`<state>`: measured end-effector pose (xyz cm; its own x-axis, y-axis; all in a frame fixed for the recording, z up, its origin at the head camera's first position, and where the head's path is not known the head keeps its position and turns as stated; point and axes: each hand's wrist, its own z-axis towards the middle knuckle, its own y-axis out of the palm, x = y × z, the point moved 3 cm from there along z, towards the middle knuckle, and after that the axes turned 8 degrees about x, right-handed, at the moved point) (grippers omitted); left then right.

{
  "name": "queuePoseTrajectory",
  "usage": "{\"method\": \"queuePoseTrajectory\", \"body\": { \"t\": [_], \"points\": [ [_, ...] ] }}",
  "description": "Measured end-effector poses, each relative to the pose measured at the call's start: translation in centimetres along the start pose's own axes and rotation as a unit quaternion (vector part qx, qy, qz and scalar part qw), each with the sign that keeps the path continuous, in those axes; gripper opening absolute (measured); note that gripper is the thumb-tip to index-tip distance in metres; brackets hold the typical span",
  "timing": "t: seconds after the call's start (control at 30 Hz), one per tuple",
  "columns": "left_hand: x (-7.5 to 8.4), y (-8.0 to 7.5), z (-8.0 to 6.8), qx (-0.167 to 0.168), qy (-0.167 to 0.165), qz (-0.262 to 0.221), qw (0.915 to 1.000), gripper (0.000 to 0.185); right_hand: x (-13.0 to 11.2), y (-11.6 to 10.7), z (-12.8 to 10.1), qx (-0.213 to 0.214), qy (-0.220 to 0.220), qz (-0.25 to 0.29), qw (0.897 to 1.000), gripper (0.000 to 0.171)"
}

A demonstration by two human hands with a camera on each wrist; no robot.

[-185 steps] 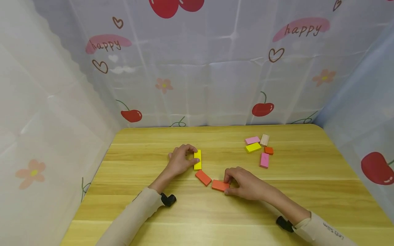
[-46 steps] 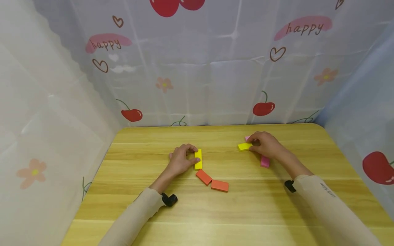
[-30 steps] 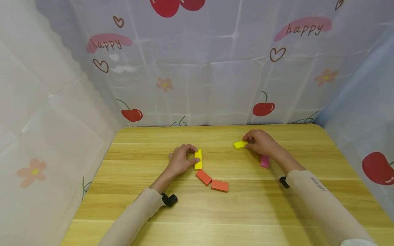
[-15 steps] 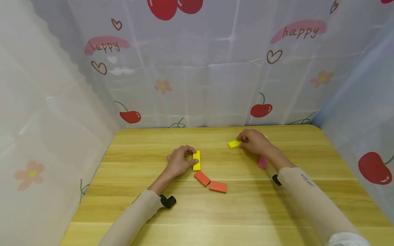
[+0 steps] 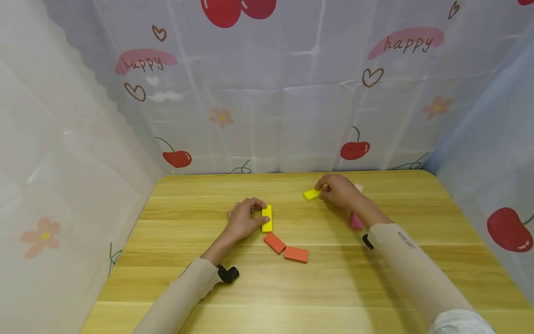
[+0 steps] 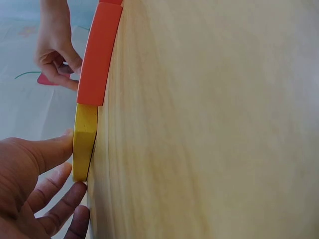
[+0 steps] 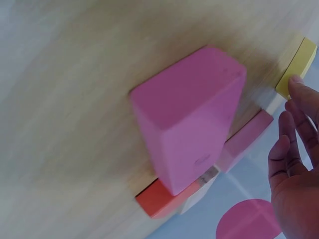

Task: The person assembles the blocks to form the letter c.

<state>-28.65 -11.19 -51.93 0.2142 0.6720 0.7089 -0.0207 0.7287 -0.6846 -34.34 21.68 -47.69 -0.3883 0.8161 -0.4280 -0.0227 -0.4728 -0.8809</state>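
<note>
Where the wood-grain table (image 5: pixel 283 297) ends, a cherry-printed curtain (image 5: pixel 288 120) rises

Pale side panels (image 5: pixel 54 157) stand left and right, and lettering (image 5: pixel 143 61) on the curtain reads "happy". On the table's streaked top, the left hand (image 5: pixel 244 220) pinches a yellow block (image 5: pixel 267 226) just beside two orange blocks (image 5: pixel 275 243). Toward the back edge (image 5: pixel 233 174), the right hand (image 5: pixel 339 190) grips a second yellow block (image 5: pixel 311 194), a pink block (image 5: pixel 356 221) near its wrist.

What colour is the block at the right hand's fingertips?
Yellow; the block held by the right hand shows best in the head view.
</note>
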Motion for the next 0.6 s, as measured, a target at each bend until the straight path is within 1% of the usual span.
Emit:
{"method": "queuePoseTrajectory", "body": {
  "t": [0.4,0.6],
  "points": [
    [0.0,0.0,-0.1,0.002,-0.002,-0.003,1.0,0.029,-1.4,1.0,0.9,0.003,-0.014,0.004,1.0,0.026],
    [0.1,-0.1,-0.2,0.002,-0.006,-0.006,1.0,0.03,-2.2,1.4,1.1,-0.003,-0.007,0.0,1.0,0.026]
  ]
}}
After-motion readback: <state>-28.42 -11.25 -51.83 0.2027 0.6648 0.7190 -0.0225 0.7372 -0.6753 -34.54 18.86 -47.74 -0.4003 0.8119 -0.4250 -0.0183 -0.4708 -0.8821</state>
